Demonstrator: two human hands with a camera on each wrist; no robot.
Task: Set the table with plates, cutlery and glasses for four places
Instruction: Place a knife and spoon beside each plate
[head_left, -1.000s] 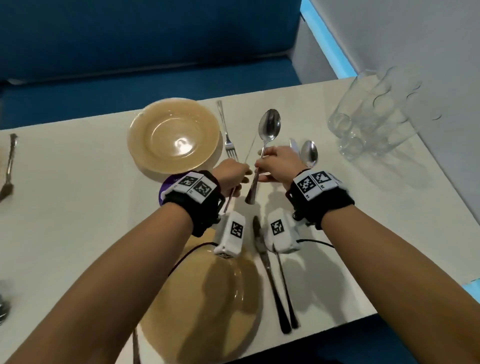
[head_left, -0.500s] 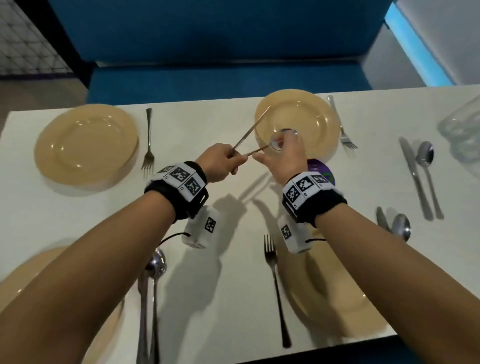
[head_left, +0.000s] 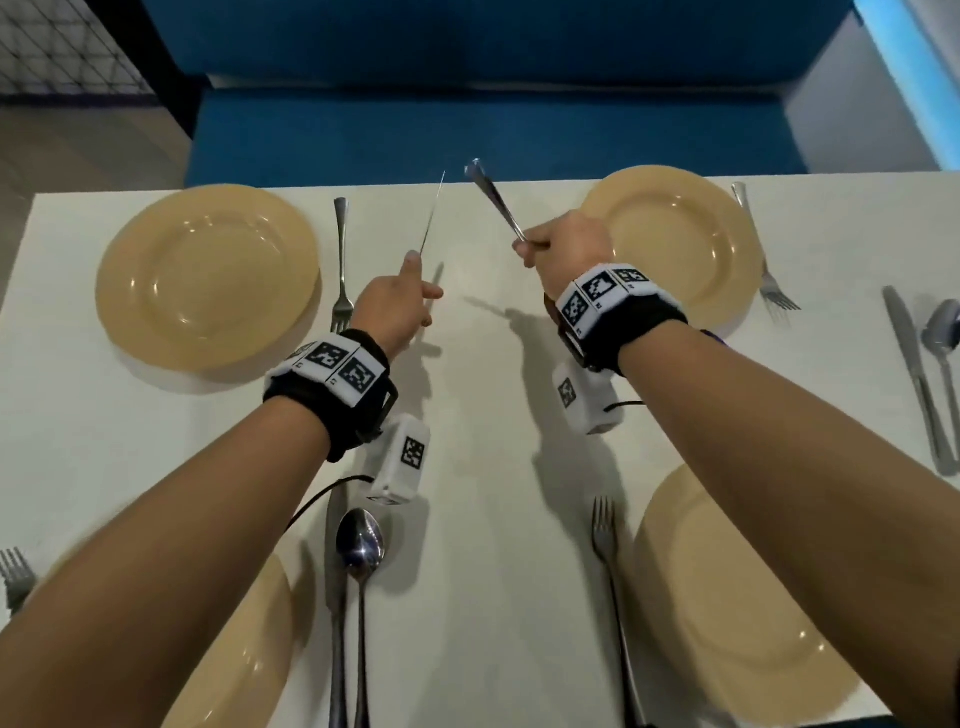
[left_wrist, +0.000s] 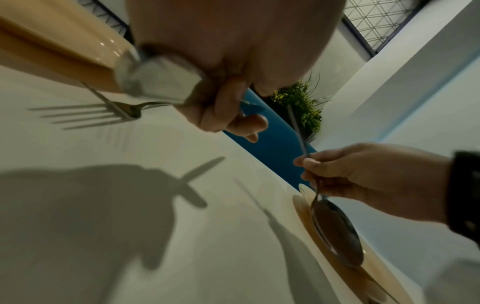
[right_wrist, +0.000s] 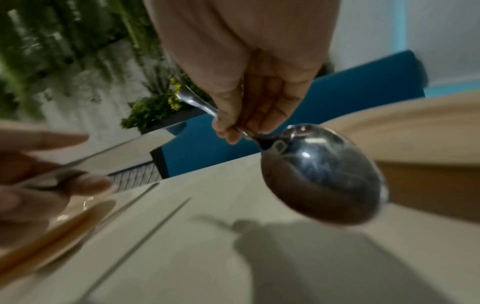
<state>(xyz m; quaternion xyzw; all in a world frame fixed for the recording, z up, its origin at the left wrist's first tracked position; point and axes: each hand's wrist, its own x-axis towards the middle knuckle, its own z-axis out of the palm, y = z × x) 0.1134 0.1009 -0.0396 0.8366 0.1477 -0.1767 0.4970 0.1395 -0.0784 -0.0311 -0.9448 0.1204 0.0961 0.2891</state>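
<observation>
Left hand: the left hand is curled round a knife, held above the table between the two far plates.
Knife: its thin blade rises up and away from the fist; the wide handle end sticks out below the fingers in the left wrist view.
Right hand: the right hand pinches a spoon near the neck, thumb and fingers closed on the stem.
Spoon: the handle points up and to the left past the knuckles; the bowl hangs under the hand, over the rim of the far right plate.
Far left plate: the far left plate has a fork lying just beside it on the right.
Near places: two near plates, a spoon and knife by the left one, a fork by the right one.
</observation>
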